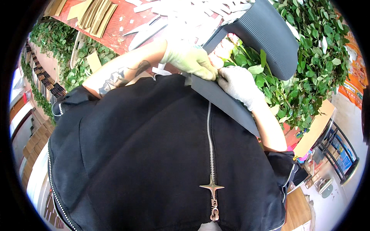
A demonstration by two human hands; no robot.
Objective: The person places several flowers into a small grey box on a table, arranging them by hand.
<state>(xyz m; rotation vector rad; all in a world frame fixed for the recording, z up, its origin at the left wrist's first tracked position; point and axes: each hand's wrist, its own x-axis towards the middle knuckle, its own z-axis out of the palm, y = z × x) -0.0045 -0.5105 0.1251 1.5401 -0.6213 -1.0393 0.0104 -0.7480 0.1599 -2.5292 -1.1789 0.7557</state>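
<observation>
My left hand [194,63], in a pale yellowish-white glove, reaches in over the table with its fingers closed at the near edge of dark grey corrugated paper [266,38]. Close beside it, my right hand [239,85] in a white glove has its fingers bent and pinched at the same edge. A smooth dark grey flap [223,102] slants below both hands against my black jacket. Pale pink roses [221,52] with green leaves lie just beyond my fingers, partly under the curved ribbed paper. The fingertips are partly hidden.
Scissors [148,32] lie on the red table [119,23] near white paper strips [181,15]. A stack of tan cardboard pieces [96,17] sits at the far left. Heaps of leafy stems [316,50] crowd the right side, with a black-framed chair [339,154] beyond.
</observation>
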